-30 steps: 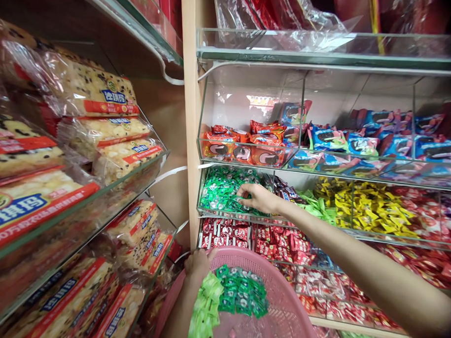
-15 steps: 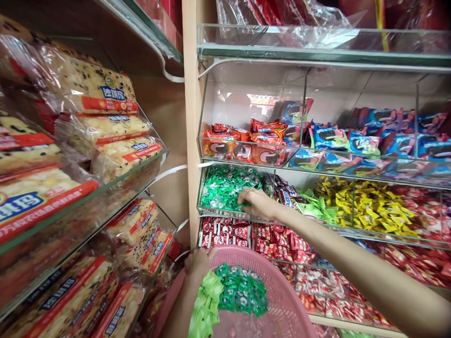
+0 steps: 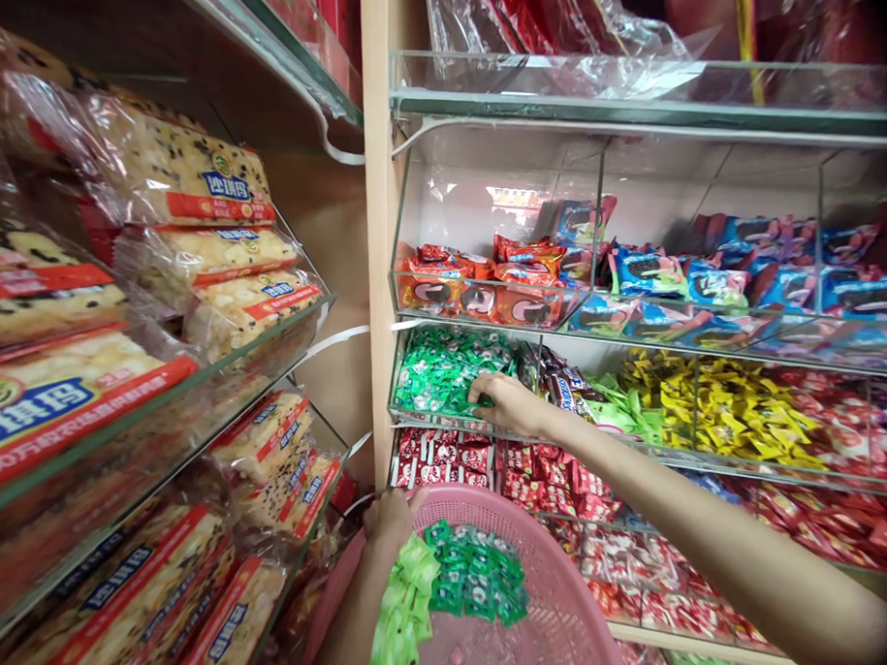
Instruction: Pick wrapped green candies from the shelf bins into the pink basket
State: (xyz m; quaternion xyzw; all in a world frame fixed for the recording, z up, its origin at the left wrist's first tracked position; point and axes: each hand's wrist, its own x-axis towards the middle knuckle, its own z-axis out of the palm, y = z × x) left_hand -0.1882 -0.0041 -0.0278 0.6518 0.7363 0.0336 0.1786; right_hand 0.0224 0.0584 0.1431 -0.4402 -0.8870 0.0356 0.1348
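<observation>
My left hand [image 3: 388, 517] is closed around the far left rim of a pink plastic basket [image 3: 587, 595]. Inside the basket lie green-wrapped candies [image 3: 479, 576] and, beside my left forearm, light green packets [image 3: 405, 608]. My right hand [image 3: 500, 402] reaches into the shelf bin at the front of a pile of green-wrapped candies [image 3: 446, 371]. Its fingers are bent and a gap shows between fingertips and thumb, with nothing visible between them. The fingertips seem to touch the candies; their undersides are hidden.
Clear-fronted bins hold orange packets [image 3: 528, 287], dark Snickers-like bars [image 3: 562, 385], yellow-wrapped candies [image 3: 739, 411] and red packets [image 3: 555, 477]. Packaged sesame pastry bars [image 3: 216, 179] crowd the left shelves. A wooden post [image 3: 374, 233] stands between the shelves, with transparent shelf edges around.
The view has shifted very slightly. My right hand stays at the green candies with its fingers a little changed in bend. The left hand keeps its hold on the basket rim.
</observation>
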